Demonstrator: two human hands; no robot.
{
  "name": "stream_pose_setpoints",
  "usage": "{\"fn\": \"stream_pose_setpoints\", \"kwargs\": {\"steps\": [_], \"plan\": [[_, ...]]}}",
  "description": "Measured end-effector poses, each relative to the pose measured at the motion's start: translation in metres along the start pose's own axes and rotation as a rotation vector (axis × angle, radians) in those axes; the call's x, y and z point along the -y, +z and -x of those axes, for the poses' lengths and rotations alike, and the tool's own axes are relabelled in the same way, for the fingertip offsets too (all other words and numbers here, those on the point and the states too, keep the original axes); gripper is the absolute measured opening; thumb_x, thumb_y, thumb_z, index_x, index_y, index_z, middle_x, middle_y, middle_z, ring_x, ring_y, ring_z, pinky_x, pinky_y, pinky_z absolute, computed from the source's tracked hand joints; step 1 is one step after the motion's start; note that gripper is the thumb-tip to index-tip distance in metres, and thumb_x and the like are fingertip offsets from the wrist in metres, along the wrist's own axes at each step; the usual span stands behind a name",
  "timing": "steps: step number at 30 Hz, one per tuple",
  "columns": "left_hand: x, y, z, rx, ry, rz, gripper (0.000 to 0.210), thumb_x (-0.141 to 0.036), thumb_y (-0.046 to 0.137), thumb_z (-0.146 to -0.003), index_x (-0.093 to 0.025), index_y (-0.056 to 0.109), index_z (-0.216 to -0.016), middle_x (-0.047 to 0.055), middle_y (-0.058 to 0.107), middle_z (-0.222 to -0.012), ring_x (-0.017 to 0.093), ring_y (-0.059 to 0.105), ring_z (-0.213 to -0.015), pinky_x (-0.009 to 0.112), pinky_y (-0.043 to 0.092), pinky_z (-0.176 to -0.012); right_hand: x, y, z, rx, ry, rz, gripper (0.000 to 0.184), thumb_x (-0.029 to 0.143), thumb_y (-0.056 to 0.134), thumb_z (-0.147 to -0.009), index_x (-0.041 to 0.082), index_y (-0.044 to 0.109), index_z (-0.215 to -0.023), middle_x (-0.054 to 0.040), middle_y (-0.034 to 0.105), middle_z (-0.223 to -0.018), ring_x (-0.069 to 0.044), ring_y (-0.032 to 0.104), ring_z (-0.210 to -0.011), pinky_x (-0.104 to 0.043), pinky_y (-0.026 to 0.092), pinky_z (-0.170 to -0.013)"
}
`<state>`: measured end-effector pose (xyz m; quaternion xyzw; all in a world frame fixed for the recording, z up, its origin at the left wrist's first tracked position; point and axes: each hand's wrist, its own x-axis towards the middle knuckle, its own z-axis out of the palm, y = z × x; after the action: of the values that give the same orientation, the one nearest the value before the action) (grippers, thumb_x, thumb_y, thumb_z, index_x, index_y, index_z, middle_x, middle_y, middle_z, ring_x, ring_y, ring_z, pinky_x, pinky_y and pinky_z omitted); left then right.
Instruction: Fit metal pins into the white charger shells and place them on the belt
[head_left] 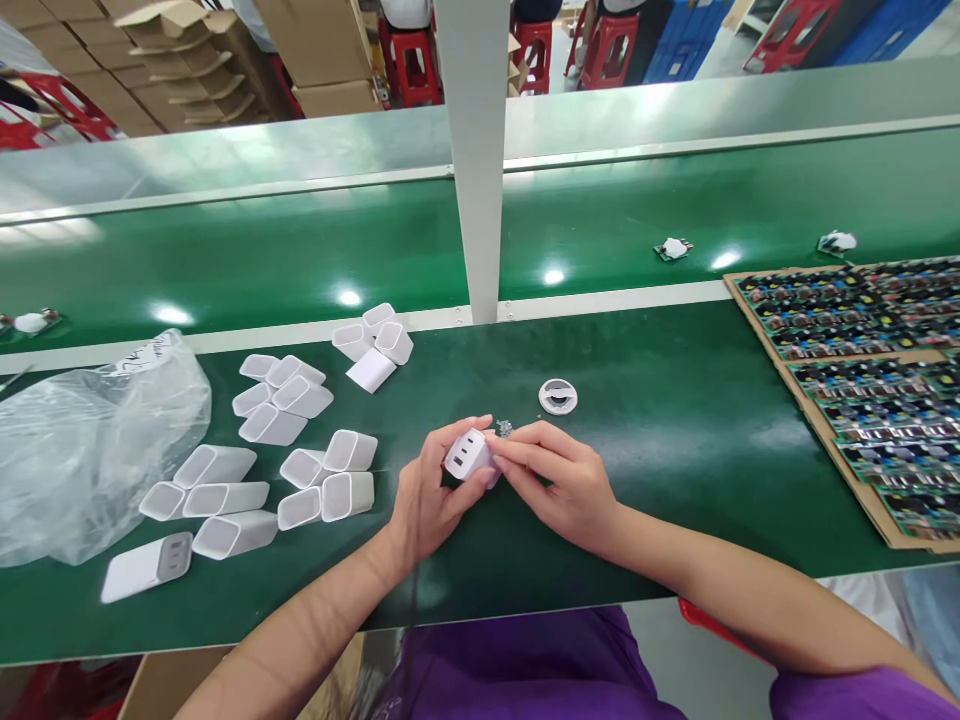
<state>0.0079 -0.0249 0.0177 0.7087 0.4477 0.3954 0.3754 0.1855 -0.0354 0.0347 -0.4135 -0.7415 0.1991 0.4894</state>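
My left hand (429, 490) is wrapped around a white charger (466, 455), its end with several port slots facing up toward me. The fingers of my right hand (559, 480) are pinched together against the charger's right side; whatever may be between the fingertips is too small to make out. Just beyond the fingers lies a little heap of tiny metal parts (505, 428) on the green bench. A round white disc (558, 396) with a dark centre rests farther back.
Hollow white housings (274, 425) stand in groups on the left, near a clear plastic bag (97, 450). At the front left lies another white charger (146, 568). Circuit boards fill a cardboard tray (817, 430) on the right. A pale post (474, 150) rises before the green conveyor (600, 220).
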Motion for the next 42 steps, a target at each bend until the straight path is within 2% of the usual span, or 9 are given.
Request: {"fn": "stream_pose_setpoints", "kwargs": {"steps": [4, 11, 14, 18, 22, 28, 35, 38, 42], "plan": [[-0.003, -0.001, -0.003, -0.063, 0.058, -0.127, 0.031, -0.021, 0.049, -0.091, -0.024, 0.049, -0.122, 0.006, 0.067, -0.116, 0.017, 0.066, -0.102, 0.031, 0.052, -0.089, 0.003, 0.005, 0.006, 0.104, -0.071, 0.095, 0.035, 0.012, 0.050, -0.093, 0.018, 0.054, -0.127, -0.0078, 0.064, -0.099, -0.013, 0.063, -0.078, -0.023, 0.055, -0.066], [0.002, -0.006, -0.011, -0.185, 0.359, -0.368, 0.027, -0.017, 0.051, -0.086, -0.019, 0.052, -0.113, 0.007, 0.066, -0.098, 0.016, 0.065, -0.088, 0.028, 0.054, -0.077, 0.007, 0.009, 0.015, 0.227, -0.039, 0.025, 0.049, 0.014, 0.046, -0.094, 0.018, 0.037, -0.143, -0.0098, 0.061, -0.105, -0.016, 0.062, -0.085, -0.027, 0.056, -0.069], [0.004, -0.009, -0.014, -0.208, 0.390, -0.428, 0.029, -0.016, 0.051, -0.085, -0.020, 0.052, -0.114, 0.006, 0.066, -0.096, 0.016, 0.065, -0.086, 0.028, 0.054, -0.074, 0.009, 0.008, 0.015, 0.321, 0.086, -0.174, 0.051, 0.017, 0.039, -0.097, 0.022, 0.031, -0.147, -0.0065, 0.061, -0.095, -0.013, 0.059, -0.076, -0.026, 0.055, -0.067], [0.005, -0.016, -0.016, -0.216, 0.418, -0.462, 0.032, -0.016, 0.051, -0.084, -0.020, 0.051, -0.116, 0.005, 0.067, -0.095, 0.016, 0.066, -0.085, 0.028, 0.054, -0.074, 0.010, 0.002, 0.012, 0.633, 0.393, -0.593, 0.059, 0.019, 0.031, -0.098, 0.026, 0.009, -0.152, 0.0038, 0.061, -0.071, -0.007, 0.052, -0.048, -0.020, 0.050, -0.053], [0.004, -0.022, -0.018, -0.195, 0.438, -0.457, 0.033, -0.015, 0.051, -0.084, -0.020, 0.052, -0.117, 0.005, 0.069, -0.094, 0.016, 0.067, -0.084, 0.027, 0.055, -0.072, 0.008, -0.004, 0.005, 0.839, 0.573, -0.701, 0.063, 0.017, 0.030, -0.096, 0.024, 0.002, -0.152, 0.0080, 0.058, -0.058, -0.006, 0.048, -0.037, -0.017, 0.046, -0.046], [0.000, -0.025, -0.020, -0.171, 0.424, -0.422, 0.031, -0.017, 0.051, -0.083, -0.022, 0.054, -0.113, 0.002, 0.070, -0.091, 0.015, 0.069, -0.081, 0.025, 0.056, -0.071, 0.008, -0.011, -0.003, 0.931, 0.536, -0.566, 0.067, 0.011, 0.031, -0.093, 0.024, 0.002, -0.152, 0.0097, 0.056, -0.054, -0.005, 0.042, -0.035, -0.016, 0.044, -0.047], [0.000, -0.026, -0.022, -0.148, 0.448, -0.397, 0.024, -0.019, 0.052, -0.084, -0.021, 0.055, -0.107, 0.002, 0.071, -0.090, 0.014, 0.069, -0.080, 0.025, 0.057, -0.070, 0.004, -0.016, -0.003, 0.967, 0.411, -0.504, 0.072, 0.005, 0.031, -0.090, 0.020, -0.001, -0.152, 0.0116, 0.051, -0.052, -0.007, 0.046, -0.043, -0.021, 0.049, -0.064], [0.003, -0.026, -0.019, -0.126, 0.410, -0.345, 0.025, -0.019, 0.054, -0.083, -0.021, 0.057, -0.108, 0.003, 0.071, -0.089, 0.015, 0.069, -0.080, 0.025, 0.057, -0.069, 0.006, -0.016, -0.002, 0.961, 0.405, -0.481, 0.072, 0.004, 0.031, -0.089, 0.020, 0.000, -0.152, 0.0117, 0.050, -0.052, -0.007, 0.046, -0.043, -0.022, 0.048, -0.065], [0.006, -0.025, -0.015, -0.095, 0.266, -0.104, 0.020, -0.022, 0.056, -0.084, -0.020, 0.062, -0.103, 0.004, 0.071, -0.087, 0.015, 0.069, -0.075, 0.026, 0.057, -0.067, 0.011, -0.019, -0.004, 0.911, 0.378, -0.486, 0.067, 0.008, 0.032, -0.091, 0.022, 0.007, -0.152, 0.0114, 0.051, -0.052, -0.007, 0.044, -0.041, -0.018, 0.045, -0.057]]}}
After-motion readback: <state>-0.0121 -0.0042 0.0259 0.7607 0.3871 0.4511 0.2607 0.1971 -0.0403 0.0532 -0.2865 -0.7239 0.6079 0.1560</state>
